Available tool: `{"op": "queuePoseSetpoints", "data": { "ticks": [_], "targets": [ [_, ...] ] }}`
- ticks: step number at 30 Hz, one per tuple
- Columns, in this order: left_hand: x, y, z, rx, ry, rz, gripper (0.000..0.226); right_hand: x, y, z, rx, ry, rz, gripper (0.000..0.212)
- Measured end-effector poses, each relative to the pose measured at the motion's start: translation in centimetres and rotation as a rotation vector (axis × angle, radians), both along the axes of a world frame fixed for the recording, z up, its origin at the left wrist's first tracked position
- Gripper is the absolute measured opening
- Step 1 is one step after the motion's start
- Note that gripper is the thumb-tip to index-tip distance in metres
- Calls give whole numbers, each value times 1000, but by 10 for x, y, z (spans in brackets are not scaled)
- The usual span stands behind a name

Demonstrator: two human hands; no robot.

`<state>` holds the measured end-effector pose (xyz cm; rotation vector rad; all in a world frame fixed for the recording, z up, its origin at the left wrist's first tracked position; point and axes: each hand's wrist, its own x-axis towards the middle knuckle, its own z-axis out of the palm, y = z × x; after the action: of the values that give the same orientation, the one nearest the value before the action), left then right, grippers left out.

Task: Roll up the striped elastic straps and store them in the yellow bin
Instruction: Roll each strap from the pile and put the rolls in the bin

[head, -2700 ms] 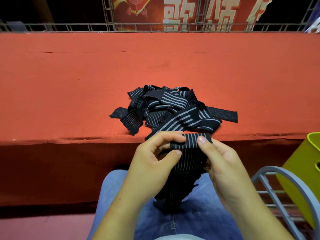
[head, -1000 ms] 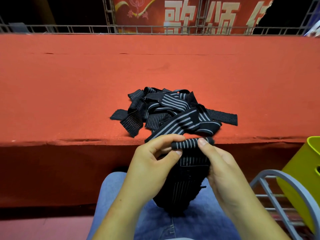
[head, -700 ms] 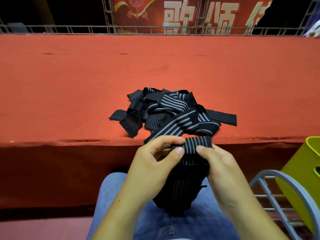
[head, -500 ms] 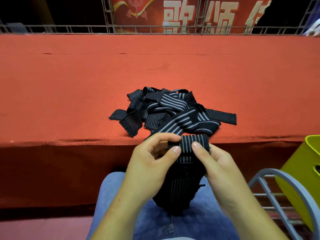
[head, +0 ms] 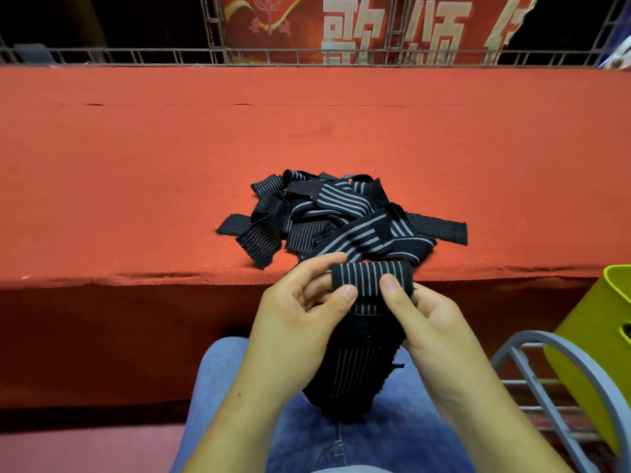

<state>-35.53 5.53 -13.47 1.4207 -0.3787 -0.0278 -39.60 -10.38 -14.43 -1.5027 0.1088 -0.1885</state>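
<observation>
- Striped strap (head: 372, 278): rolled end pinched by my left hand (head: 300, 322) and right hand (head: 430, 322), fingers (head: 338, 298) curled, so the coil holds.
- Yellow bin (head: 601, 336): at right, awaiting rolls.

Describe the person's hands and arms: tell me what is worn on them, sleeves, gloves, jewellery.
The left hand and right hand are bare: no gloves, no rings in view, nothing at the wrists. Nails are short and unpainted. The left forearm and right forearm are uncovered down to the frame's edge, so no sleeve shows. The legs below wear blue jeans.
</observation>
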Motion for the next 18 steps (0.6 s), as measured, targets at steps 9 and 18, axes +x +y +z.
{"op": "queuePoseSetpoints", "data": {
  "ticks": [9,18],
  "targets": [
    [5,4,-6,44,-129,74,39,2,1,-5,-41,83,8,89],
    [3,2,-6,21,-57,18,50,3,1,-5,-40,53,-10,85]
  ]
}}
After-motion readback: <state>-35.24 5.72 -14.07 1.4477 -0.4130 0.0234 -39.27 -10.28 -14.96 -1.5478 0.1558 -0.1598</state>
